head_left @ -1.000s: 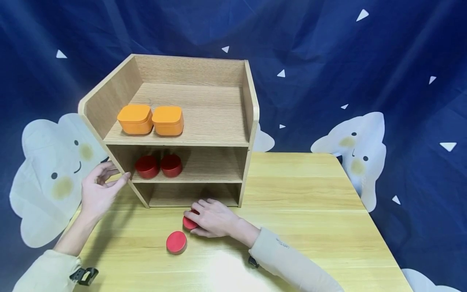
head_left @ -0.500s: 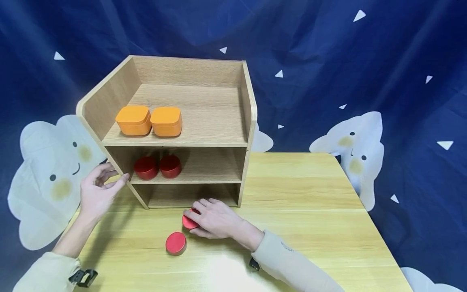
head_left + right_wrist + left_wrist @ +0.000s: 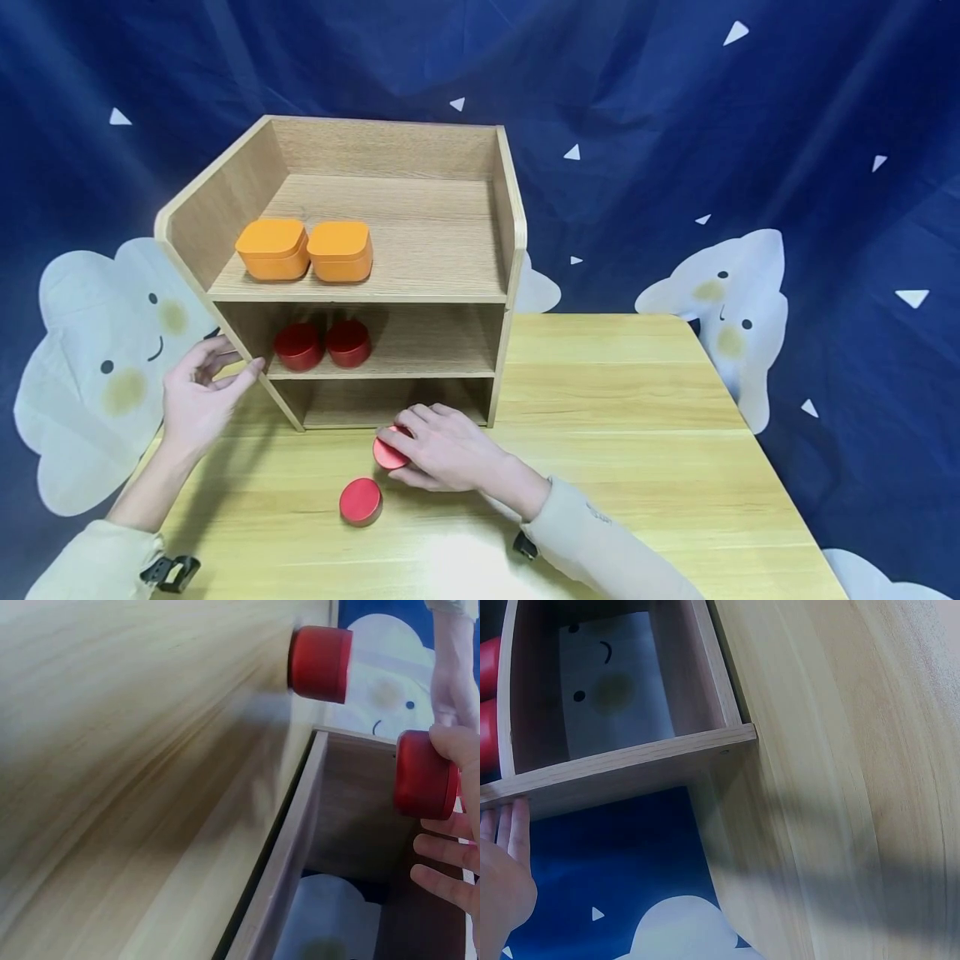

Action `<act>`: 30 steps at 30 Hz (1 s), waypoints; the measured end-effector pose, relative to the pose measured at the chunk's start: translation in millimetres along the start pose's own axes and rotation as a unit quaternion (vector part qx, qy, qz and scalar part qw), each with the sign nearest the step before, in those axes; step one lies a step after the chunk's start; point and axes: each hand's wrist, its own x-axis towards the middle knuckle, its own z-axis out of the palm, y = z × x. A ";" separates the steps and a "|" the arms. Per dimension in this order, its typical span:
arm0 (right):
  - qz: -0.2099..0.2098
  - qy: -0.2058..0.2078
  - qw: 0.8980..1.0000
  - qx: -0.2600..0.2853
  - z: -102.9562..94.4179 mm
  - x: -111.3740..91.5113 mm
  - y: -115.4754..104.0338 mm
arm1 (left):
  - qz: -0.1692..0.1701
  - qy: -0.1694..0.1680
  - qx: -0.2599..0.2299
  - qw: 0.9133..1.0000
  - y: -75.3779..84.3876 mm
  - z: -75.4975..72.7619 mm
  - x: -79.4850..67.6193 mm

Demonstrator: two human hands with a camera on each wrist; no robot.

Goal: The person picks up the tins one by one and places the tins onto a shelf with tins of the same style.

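My right hand (image 3: 442, 448) holds a red round tin (image 3: 389, 450) just in front of the shelf's bottom level; the right wrist view shows the thumb on the tin (image 3: 421, 776) and some other fingers spread. A second red round tin (image 3: 361, 502) sits on the table nearer to me. With its thumb at the front edge and straight fingers against the outer face, my left hand (image 3: 197, 398) touches the left side panel of the wooden shelf unit (image 3: 420, 296). Two more red tins (image 3: 348, 343) stand at the left of the middle level.
Two orange rounded-square boxes (image 3: 340, 252) sit side by side on the top level, toward the left. The wooden table (image 3: 600, 433) extends to the right of the shelf unit. A dark blue curtain (image 3: 637, 125) with clouds hangs behind.
The view shifts slightly. Both hands keep nearly the same places, and the right one still holds the tin in front of the bottom level.
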 end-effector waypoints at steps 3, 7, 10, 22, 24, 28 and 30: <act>0.005 0.001 1.000 -0.001 -4.4 0.3 0.3 | -0.001 0.001 -0.002 1.000 -0.1 0.0 0.2; 0.013 0.006 1.000 0.002 -12.2 1.8 1.6 | 0.001 -0.002 -0.008 1.000 -0.5 -0.3 0.5; 0.020 0.014 1.000 0.005 -17.5 3.0 3.3 | 0.002 -0.003 -0.010 1.000 -1.3 -0.6 0.6; 0.037 0.057 0.998 0.002 -36.9 6.3 11.2 | -0.001 0.004 0.009 1.000 0.3 -0.1 1.1; 0.040 0.062 0.997 0.005 -39.2 7.1 12.3 | 0.000 0.003 0.008 1.000 0.5 0.0 1.0; 0.042 0.064 0.997 0.009 -42.8 8.6 14.7 | 0.000 0.002 0.009 1.000 0.9 0.1 1.1; 0.043 0.064 0.997 0.008 -44.2 9.7 16.3 | -0.003 0.003 0.012 1.000 1.0 0.0 1.0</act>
